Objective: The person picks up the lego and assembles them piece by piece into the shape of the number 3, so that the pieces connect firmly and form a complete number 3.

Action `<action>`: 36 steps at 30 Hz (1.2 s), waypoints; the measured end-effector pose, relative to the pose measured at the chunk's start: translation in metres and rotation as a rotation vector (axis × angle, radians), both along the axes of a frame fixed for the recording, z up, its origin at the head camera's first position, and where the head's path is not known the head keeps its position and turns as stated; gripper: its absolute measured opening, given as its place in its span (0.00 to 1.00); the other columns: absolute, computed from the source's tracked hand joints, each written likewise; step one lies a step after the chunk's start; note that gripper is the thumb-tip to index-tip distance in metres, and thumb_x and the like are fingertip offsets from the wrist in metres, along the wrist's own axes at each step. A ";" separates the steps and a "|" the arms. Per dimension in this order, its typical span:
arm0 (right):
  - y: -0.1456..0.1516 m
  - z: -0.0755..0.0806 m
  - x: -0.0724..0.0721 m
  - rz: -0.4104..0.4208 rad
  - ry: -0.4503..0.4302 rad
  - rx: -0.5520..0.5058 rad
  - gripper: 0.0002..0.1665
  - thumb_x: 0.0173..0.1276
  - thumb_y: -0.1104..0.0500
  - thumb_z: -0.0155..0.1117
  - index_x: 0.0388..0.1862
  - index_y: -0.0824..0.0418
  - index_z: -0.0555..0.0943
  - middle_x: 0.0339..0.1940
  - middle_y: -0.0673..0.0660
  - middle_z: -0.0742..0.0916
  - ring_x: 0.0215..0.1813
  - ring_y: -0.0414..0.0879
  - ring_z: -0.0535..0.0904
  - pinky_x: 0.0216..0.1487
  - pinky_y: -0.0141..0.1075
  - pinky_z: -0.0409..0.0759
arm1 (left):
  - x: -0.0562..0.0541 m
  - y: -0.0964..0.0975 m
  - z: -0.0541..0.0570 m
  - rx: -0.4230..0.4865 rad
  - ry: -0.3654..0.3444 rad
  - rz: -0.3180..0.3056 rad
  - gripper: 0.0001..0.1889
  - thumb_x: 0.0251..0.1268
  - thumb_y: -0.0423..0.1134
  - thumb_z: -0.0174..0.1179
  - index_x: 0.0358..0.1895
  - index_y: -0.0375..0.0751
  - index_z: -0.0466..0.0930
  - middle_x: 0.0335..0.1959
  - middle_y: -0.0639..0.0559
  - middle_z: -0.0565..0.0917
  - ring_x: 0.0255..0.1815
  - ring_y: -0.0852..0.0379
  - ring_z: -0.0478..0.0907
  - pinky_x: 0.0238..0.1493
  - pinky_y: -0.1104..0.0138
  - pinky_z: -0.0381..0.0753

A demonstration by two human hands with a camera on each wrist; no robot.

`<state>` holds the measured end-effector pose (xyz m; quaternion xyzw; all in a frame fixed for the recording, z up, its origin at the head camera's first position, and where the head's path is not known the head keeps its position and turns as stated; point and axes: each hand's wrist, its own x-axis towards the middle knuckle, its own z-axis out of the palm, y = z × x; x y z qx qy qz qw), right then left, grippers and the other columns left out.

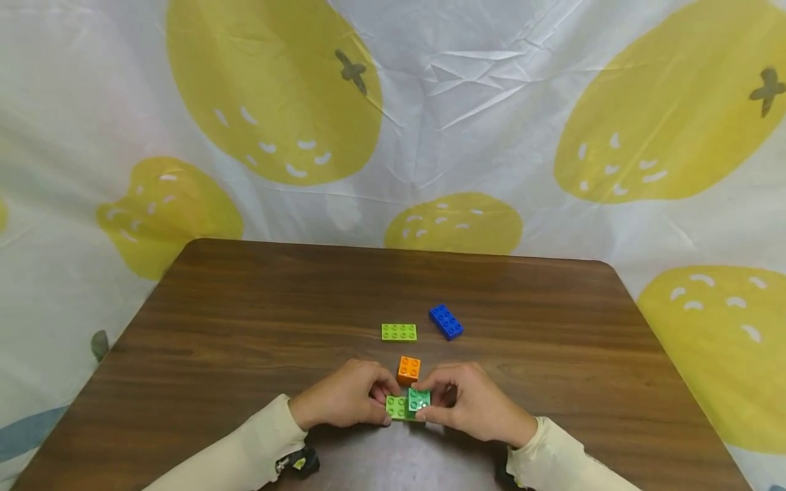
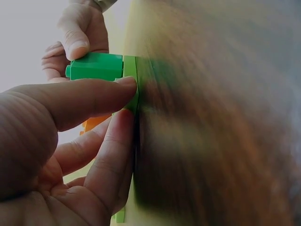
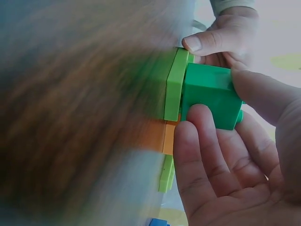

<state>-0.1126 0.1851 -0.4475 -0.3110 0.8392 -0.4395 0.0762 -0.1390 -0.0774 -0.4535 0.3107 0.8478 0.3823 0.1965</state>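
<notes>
Near the table's front edge, my left hand pinches the left end of a flat light-green toy brick between thumb and fingers. The brick lies on the tabletop. My right hand grips a taller dark-green square brick from its sides. That dark-green brick sits over the right end of the light-green one, studs facing away from the table. In the right wrist view their faces meet closely; whether they are fully pressed together I cannot tell. An orange square brick stands just behind both hands.
Farther back on the brown wooden table lie another flat light-green brick and a blue brick turned at an angle. A white curtain with yellow fruit prints hangs behind the table.
</notes>
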 end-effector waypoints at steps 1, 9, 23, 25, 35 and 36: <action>0.000 -0.001 0.000 -0.001 -0.001 0.000 0.17 0.62 0.53 0.83 0.48 0.54 0.90 0.32 0.45 0.89 0.32 0.32 0.84 0.36 0.32 0.88 | 0.000 0.000 0.000 0.002 0.000 -0.002 0.16 0.50 0.32 0.81 0.43 0.43 0.90 0.32 0.61 0.85 0.32 0.72 0.78 0.38 0.75 0.81; 0.000 -0.002 -0.001 0.004 -0.014 0.004 0.17 0.62 0.54 0.83 0.49 0.53 0.90 0.33 0.45 0.89 0.32 0.32 0.84 0.37 0.32 0.88 | 0.001 0.000 -0.001 -0.013 0.005 -0.001 0.15 0.51 0.33 0.81 0.43 0.44 0.89 0.31 0.62 0.84 0.32 0.72 0.78 0.37 0.74 0.81; 0.001 -0.001 -0.002 0.044 -0.023 0.012 0.17 0.66 0.52 0.80 0.51 0.53 0.88 0.34 0.47 0.90 0.33 0.33 0.85 0.38 0.32 0.89 | -0.002 -0.002 -0.004 0.019 -0.040 -0.005 0.16 0.52 0.32 0.81 0.44 0.44 0.89 0.33 0.61 0.86 0.33 0.71 0.80 0.38 0.74 0.83; 0.002 0.000 -0.002 0.042 -0.022 0.012 0.17 0.67 0.51 0.80 0.51 0.52 0.88 0.35 0.47 0.90 0.34 0.33 0.85 0.39 0.32 0.89 | -0.002 -0.002 -0.004 0.019 -0.052 -0.002 0.16 0.52 0.32 0.81 0.44 0.44 0.89 0.33 0.61 0.86 0.33 0.71 0.80 0.39 0.74 0.83; 0.006 0.008 -0.006 -0.005 0.008 -0.008 0.14 0.67 0.50 0.79 0.47 0.55 0.89 0.39 0.48 0.92 0.36 0.36 0.87 0.38 0.35 0.89 | -0.001 -0.003 -0.002 0.033 -0.068 0.008 0.16 0.52 0.32 0.81 0.44 0.44 0.89 0.35 0.60 0.86 0.34 0.70 0.80 0.40 0.74 0.82; 0.006 0.009 -0.006 -0.006 0.016 -0.008 0.14 0.67 0.51 0.79 0.47 0.56 0.89 0.39 0.49 0.92 0.36 0.36 0.87 0.38 0.35 0.89 | -0.001 -0.003 -0.002 0.033 -0.069 0.009 0.16 0.52 0.32 0.81 0.44 0.44 0.89 0.35 0.60 0.86 0.34 0.70 0.80 0.40 0.74 0.82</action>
